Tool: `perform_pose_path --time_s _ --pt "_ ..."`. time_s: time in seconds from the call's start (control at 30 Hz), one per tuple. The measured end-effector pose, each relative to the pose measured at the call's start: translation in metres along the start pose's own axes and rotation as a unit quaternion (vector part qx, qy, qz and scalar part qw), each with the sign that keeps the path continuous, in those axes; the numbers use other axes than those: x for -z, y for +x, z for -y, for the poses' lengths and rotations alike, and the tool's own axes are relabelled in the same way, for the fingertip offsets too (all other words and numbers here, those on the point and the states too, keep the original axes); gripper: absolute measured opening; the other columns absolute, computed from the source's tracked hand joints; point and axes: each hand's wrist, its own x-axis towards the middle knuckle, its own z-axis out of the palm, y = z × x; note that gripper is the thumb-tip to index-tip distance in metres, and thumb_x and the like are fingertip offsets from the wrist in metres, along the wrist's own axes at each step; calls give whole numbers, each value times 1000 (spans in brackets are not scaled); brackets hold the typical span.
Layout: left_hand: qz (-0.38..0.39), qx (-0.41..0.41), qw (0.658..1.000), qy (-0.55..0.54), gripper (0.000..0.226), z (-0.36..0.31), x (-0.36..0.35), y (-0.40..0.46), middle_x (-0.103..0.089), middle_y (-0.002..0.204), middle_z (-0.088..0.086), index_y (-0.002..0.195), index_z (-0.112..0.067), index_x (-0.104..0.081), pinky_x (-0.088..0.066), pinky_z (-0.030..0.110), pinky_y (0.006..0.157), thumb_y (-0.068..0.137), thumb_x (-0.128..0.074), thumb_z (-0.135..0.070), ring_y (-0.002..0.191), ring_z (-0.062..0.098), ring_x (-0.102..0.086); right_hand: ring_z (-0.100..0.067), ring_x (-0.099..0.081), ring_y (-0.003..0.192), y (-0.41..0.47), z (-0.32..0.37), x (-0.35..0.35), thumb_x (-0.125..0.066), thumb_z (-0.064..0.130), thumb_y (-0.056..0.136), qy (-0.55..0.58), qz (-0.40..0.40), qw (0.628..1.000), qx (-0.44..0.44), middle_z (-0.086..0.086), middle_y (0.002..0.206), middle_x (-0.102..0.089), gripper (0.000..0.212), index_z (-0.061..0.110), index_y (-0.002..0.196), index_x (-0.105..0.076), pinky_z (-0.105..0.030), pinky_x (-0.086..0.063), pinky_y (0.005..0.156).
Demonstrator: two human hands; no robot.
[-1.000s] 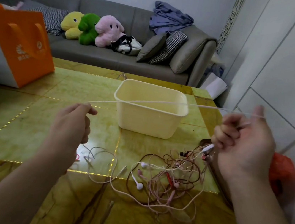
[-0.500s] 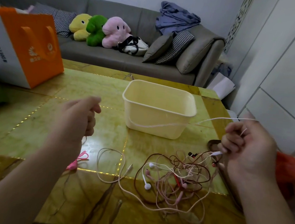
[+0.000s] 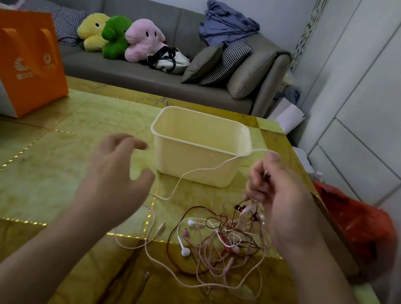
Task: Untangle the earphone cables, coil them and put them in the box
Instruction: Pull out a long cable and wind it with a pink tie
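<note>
A cream plastic box [image 3: 194, 162] stands on the green-yellow table [image 3: 39, 177], and I see nothing inside it. My right hand [image 3: 278, 199] pinches a white earphone cable [image 3: 199, 170] that sags in front of the box and drops to the table. My left hand [image 3: 115, 179] hovers left of the box with fingers spread, holding nothing. A tangle of pink, white and brown earphone cables [image 3: 221, 240] lies on the table below my right hand, with white earbuds [image 3: 185, 251] at its left side.
An orange paper bag [image 3: 25, 64] stands at the table's far left. A red plastic bag [image 3: 357, 221] sits off the right edge. Behind the table are a grey sofa [image 3: 133, 73] with plush toys [image 3: 117, 35], and white cabinet doors [image 3: 376, 110] on the right.
The left hand has let go of the white cable and opened. The cable, taut between both hands a second ago, now sags to the table. The right hand has moved inward.
</note>
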Motion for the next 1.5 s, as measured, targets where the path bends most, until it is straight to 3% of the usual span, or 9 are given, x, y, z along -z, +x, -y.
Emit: perform_pose_path --time_s 0.1,0.2,0.37,0.5,0.67,0.87,1.1,1.23,1.5 --pt "114 -89 985 -99 2 -27 -12 -19 -74 91 -14 95 -28 -72 -54 25 76 94 -71 -27 85 1 -68 -25 -38 68 -4 0 -16 -36 40 107 74 68 995 -5 -6 72 -36 45 15 72 -48 -45 -48 74" --pt "219 -95 966 -103 20 -40 -34 -38 -75 88 -18 105 -30 -73 -59 27 74 91 -75 -45 82 -5 -70 -29 -49 81 -8 0 -27 -36 40 110 124 119 985 -5 -13 80 -50 48 10 76 -49 -45 -46 83" --pt "201 -61 968 -136 31 -41 -53 -45 -73 97 -19 117 -36 -69 -60 31 79 88 -78 -43 89 -5 -69 -40 -59 102 -15 9 -35 -37 32 109 192 148 970 7 -28 99 -59 45 -1 84 -55 -50 -49 98" --pt "225 -18 949 -221 5 -44 -54 -41 -78 84 -9 90 -25 -76 -62 45 72 94 -75 -27 75 7 -73 -48 -61 124 -17 11 -41 -35 24 113 204 174 963 -1 -39 113 -62 49 -12 96 -63 -52 -47 114" --pt "203 47 926 -314 21 -43 -55 -37 -80 78 6 88 -9 -80 -65 35 73 102 -66 -15 73 19 -77 -14 -65 130 -18 16 -31 -59 24 98 25 181 983 -26 -7 125 -74 29 13 121 -74 -44 -48 114" --pt "139 143 862 -466 23 -33 -40 -24 -77 82 19 97 4 -77 -63 31 64 104 -60 -11 66 23 -72 -10 -71 91 -14 13 -6 -58 -15 86 -198 11 980 -2 3 93 -74 43 23 96 -74 -41 -61 89" --pt "131 161 803 -559 28 -29 -32 -19 -70 79 13 103 7 -75 -59 26 60 99 -61 -17 62 17 -63 -1 -68 89 -21 7 -22 -77 19 93 -335 129 933 -16 17 91 -73 15 33 98 -76 -16 -51 70" --pt "113 151 785 -590 28 -28 -25 -13 -67 78 9 107 7 -73 -56 24 58 101 -59 -16 62 15 -59 -1 -67 78 -19 -7 -28 -73 34 97 -413 114 902 -42 18 81 -72 10 32 88 -76 -25 -50 69" --pt "19 140 735 -663 24 -10 6 12 -62 75 1 106 -3 -72 -50 20 59 106 -54 -18 62 9 -54 -4 -66 63 -17 -11 -21 -72 20 97 -497 89 862 -52 14 74 -67 18 29 81 -72 -32 -60 61"
